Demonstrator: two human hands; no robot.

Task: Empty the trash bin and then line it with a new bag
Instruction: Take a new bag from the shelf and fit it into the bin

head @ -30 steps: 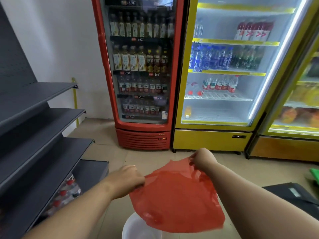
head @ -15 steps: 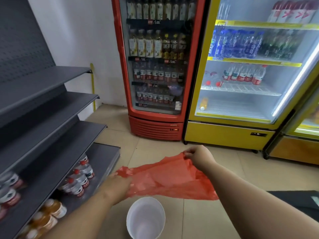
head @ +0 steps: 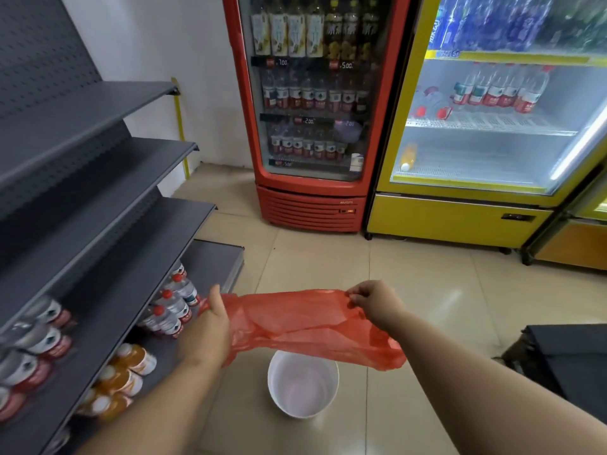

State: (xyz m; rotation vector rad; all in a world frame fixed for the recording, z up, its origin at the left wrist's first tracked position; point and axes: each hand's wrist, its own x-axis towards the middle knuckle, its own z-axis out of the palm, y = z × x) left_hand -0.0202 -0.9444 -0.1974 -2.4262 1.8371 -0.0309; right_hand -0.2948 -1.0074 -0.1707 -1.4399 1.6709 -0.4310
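Two hands hold a red bag (head: 305,326) stretched above a white bin (head: 303,385) standing on the tiled floor (head: 427,290). Left hand (head: 210,326) fingers closed on the bag's left edge; right hand (head: 374,302) pinches its right edge. The bin's inside shows bare.

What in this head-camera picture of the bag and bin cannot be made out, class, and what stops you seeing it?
- White bin: its far rim, hidden by the red bag held above it.
- Red bag: whether its mouth is open yet; folds hide it.
- Left hand: fingertips, wrapped in the bag.
- Right hand: its grip, seen only from behind.
- Bottles on the shelf: labels blurred.
- Black object: cut off by the right edge.
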